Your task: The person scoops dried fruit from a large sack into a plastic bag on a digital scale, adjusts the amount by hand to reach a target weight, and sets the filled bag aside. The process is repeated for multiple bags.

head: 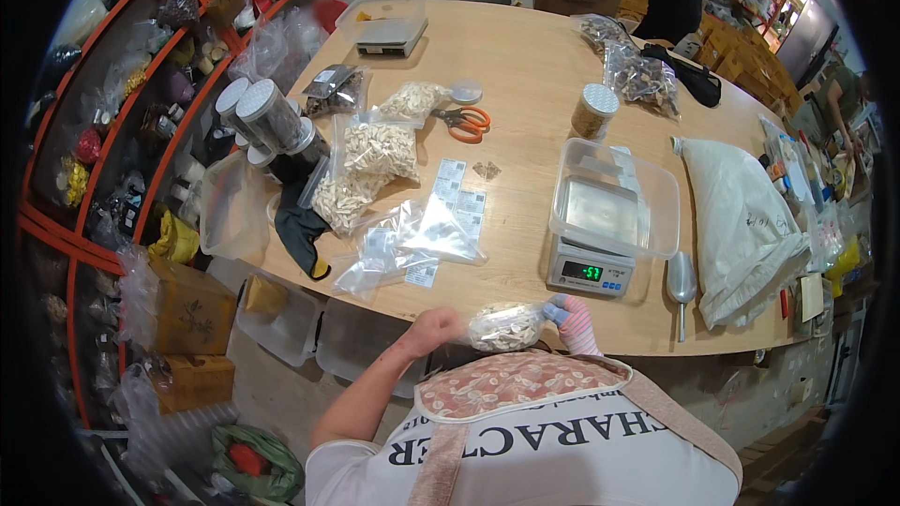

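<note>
A clear plastic bag of pale dried slices or seeds (pixel 508 328) is held at the table's near edge, close to my chest. My left hand (pixel 439 332), bare and closed, grips the bag's left end. At the opposite end, my right hand (pixel 573 323) pinches the bag; it wears a pink and grey striped glove with blue fingertips. Just beyond the bag stands a digital scale (pixel 590 274) with a lit green display. A clear plastic tub (pixel 664 214) rests on the scale, a metal tray showing through it. Flat clear bags (pixel 439 232) and printed labels (pixel 450 176) lie ahead to the left.
Filled bags (pixel 380 151), orange-handled scissors (pixel 467 124) and stacked canisters (pixel 264 109) sit left on the table (pixel 520 70). To the right are a metal scoop (pixel 680 281), a large white sack (pixel 745 225) and a filled jar (pixel 595 112). People stand at the far side.
</note>
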The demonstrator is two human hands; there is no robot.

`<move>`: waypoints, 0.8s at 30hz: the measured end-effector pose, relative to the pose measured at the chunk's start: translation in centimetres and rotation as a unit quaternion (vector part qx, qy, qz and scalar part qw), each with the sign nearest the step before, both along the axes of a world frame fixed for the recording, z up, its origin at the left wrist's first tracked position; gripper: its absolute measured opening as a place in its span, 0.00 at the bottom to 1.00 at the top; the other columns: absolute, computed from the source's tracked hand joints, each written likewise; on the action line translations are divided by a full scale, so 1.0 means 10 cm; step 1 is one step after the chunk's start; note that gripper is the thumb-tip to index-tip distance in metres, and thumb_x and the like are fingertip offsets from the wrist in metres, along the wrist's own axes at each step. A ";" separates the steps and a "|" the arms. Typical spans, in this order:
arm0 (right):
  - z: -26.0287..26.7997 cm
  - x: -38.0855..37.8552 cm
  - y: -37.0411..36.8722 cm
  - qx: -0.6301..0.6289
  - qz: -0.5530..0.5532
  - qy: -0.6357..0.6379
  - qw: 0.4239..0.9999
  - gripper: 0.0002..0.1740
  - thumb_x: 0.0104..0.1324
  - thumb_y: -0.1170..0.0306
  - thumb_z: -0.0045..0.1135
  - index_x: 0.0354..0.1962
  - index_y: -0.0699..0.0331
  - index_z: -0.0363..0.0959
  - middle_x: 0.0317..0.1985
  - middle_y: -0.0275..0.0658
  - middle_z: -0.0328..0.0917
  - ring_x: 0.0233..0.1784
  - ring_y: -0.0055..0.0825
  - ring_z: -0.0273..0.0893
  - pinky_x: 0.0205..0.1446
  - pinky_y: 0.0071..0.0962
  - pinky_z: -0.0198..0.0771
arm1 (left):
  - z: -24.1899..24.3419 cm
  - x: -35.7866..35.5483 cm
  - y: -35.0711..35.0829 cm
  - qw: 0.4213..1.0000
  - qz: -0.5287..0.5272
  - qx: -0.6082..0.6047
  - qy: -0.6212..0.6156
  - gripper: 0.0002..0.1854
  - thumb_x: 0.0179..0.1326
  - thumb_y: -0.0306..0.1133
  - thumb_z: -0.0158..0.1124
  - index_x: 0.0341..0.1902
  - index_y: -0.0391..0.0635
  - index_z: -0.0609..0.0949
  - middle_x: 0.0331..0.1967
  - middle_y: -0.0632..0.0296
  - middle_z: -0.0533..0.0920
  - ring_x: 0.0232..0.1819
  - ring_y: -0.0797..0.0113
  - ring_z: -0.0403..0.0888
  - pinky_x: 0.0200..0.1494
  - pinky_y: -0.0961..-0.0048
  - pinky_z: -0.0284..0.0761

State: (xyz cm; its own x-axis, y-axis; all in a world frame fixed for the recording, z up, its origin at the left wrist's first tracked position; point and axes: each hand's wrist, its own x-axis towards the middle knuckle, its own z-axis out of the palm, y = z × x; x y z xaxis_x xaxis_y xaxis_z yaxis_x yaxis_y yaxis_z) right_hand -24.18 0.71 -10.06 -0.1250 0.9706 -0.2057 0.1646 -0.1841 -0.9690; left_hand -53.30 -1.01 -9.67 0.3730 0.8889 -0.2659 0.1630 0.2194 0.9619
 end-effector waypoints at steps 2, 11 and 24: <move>0.00 0.01 0.02 -0.022 -0.003 0.025 0.999 0.08 0.58 0.71 0.52 0.24 0.68 0.72 0.22 0.35 0.74 0.28 0.20 0.67 0.35 0.23 0.63 | -0.05 -0.01 -0.01 1.000 0.000 -0.027 -0.007 0.12 0.55 0.35 0.61 0.23 0.44 0.72 0.22 0.73 0.68 0.26 0.81 0.61 0.28 0.81 0.59; 0.04 0.04 0.32 -0.045 0.030 0.147 0.988 0.07 0.60 0.70 0.52 0.28 0.66 0.72 0.25 0.31 0.73 0.30 0.17 0.67 0.38 0.19 0.63 | -0.16 0.27 -0.02 0.994 0.013 0.012 -0.107 0.40 0.51 0.32 0.62 0.66 0.35 0.56 0.60 0.56 0.65 0.60 0.68 0.63 0.61 0.74 0.59; 1.23 -0.55 0.96 0.271 -0.010 -0.077 0.959 0.09 0.59 0.73 0.50 0.37 0.67 0.73 0.33 0.44 0.75 0.38 0.34 0.74 0.44 0.28 0.67 | 0.37 0.05 0.85 0.948 0.252 -0.180 -0.074 0.29 0.64 0.54 0.41 0.53 0.40 0.72 0.44 0.55 0.79 0.39 0.63 0.80 0.34 0.66 0.79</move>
